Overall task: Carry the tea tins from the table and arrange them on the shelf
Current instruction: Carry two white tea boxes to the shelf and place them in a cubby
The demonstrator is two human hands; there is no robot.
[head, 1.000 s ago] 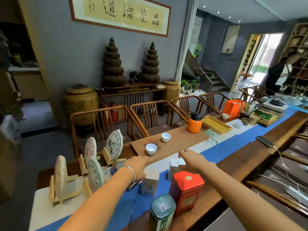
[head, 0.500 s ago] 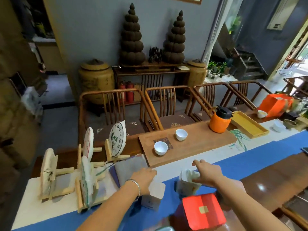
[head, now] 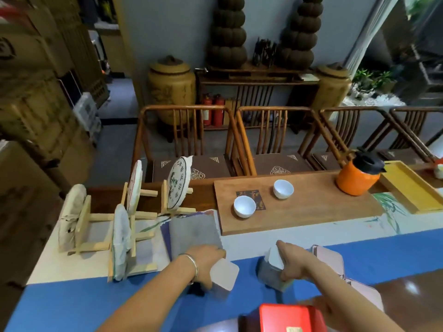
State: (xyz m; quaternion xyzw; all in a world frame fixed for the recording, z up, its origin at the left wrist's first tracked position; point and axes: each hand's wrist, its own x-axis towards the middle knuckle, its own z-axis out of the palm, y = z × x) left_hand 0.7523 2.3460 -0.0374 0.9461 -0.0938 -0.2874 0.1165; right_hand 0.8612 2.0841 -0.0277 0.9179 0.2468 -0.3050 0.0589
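Two white square tea tins stand on the blue table runner [head: 72, 305]. My left hand [head: 203, 262] wraps the left white tin [head: 224, 275] from its left side. The right white tin [head: 274, 267] leans toward me, with my right hand [head: 293, 261] gripping its top edge and side. A red tin [head: 291, 318] stands nearest me at the bottom edge, partly cut off. Pale pink boxes [head: 328, 258] sit behind my right forearm. No shelf is in view.
Tea cakes on wooden stands [head: 178, 185] crowd the table's left. A grey cloth [head: 194, 232] lies by my left hand. Beyond are a wooden tray [head: 311, 212] with two white cups [head: 244, 206], an orange flask [head: 357, 174], a yellow tray [head: 412, 188] and wooden chairs [head: 182, 135].
My view has tilted down and closer to the table. Both hands came down from reaching and closed on the two white tins; the right tin now leans.
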